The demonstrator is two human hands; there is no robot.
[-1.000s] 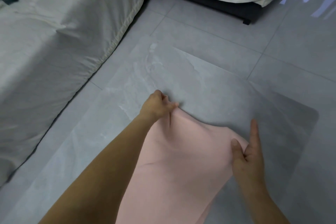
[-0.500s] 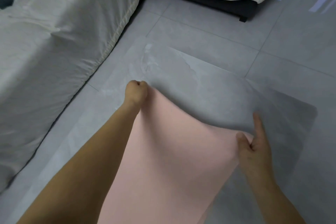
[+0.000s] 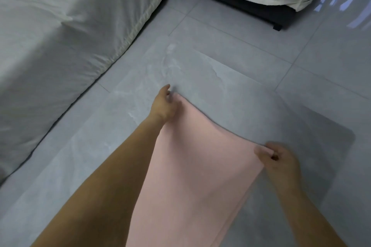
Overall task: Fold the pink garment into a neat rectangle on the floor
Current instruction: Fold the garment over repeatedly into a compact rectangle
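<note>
The pink garment (image 3: 192, 162) stretches as a smooth long panel from the bottom of the view toward the middle, held above the grey floor. My left hand (image 3: 163, 104) pinches its far left corner. My right hand (image 3: 278, 156) grips its far right corner with curled fingers. The far edge runs taut between both hands. The garment's near end runs out of view at the bottom edge.
A translucent mat (image 3: 301, 126) covers the grey tiled floor (image 3: 331, 56) under the garment. A sofa draped in white sheets (image 3: 60, 36) lines the left side. Another covered piece with a dark base (image 3: 251, 10) stands at the back.
The garment's far edge has been pulled wider and flatter. My left hand went forward and left, then came back a little. My right hand's extended finger has curled onto the right corner.
</note>
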